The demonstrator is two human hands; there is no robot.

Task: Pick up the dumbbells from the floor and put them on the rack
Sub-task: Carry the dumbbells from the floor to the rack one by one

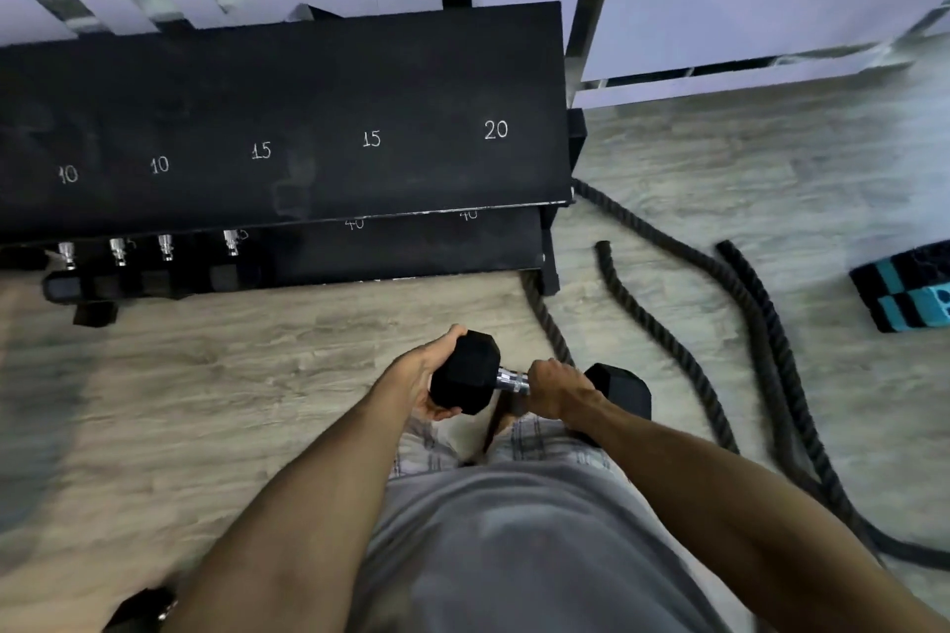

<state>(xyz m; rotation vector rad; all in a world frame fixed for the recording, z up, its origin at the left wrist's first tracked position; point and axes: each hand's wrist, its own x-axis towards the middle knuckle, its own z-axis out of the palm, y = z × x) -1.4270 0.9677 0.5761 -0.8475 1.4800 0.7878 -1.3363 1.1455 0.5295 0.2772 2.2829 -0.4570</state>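
A black hex dumbbell [465, 372] with a chrome handle hangs level in front of my waist, above the wooden floor. My right hand [558, 391] is wrapped around its handle. My left hand [419, 378] cups the left head from the side and below. The right head shows just beyond my right wrist. The black rack [288, 118] stands ahead, its top shelf bare and chalked 10, 10, 15, 15, 20. A lower shelf, marked 40 twice, holds several dumbbells [118, 262] at its left end.
Thick black battle ropes [668, 339] snake across the floor to the right of the rack and beside my right leg. A black and teal mat [905, 285] lies at the far right. White panels line the wall behind the rack.
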